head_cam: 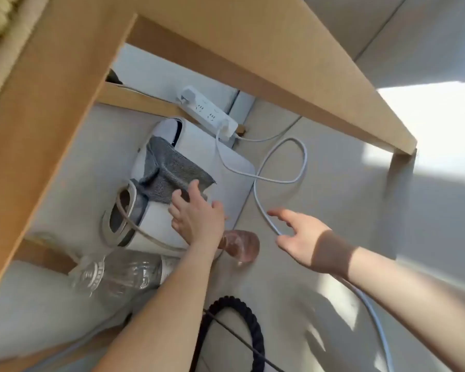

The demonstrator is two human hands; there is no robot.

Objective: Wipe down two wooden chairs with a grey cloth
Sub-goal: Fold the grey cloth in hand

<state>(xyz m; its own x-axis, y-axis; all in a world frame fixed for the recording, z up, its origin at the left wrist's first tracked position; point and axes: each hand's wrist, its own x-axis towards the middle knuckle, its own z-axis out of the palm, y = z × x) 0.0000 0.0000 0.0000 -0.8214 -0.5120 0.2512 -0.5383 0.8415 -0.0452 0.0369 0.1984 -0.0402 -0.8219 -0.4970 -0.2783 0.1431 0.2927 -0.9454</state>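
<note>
The grey cloth [169, 170] lies crumpled on top of a white appliance [199, 149] on the floor. My left hand [196, 213] reaches down to it, with straight, spread fingers touching the cloth's near edge. My right hand [298, 237] hovers open above the floor to the right, fingers spread over a white cable [279, 181], holding nothing. A light wooden furniture frame [51, 103] runs across the top and down the left side above all this; I cannot tell whether it belongs to a chair.
A white power strip [210, 114] lies behind the appliance, its cable looping over the grey floor. A clear plastic bottle [118, 275] and a pinkish bottle [239, 245] lie near my left forearm. A black braided cord [242, 318] curves at the bottom.
</note>
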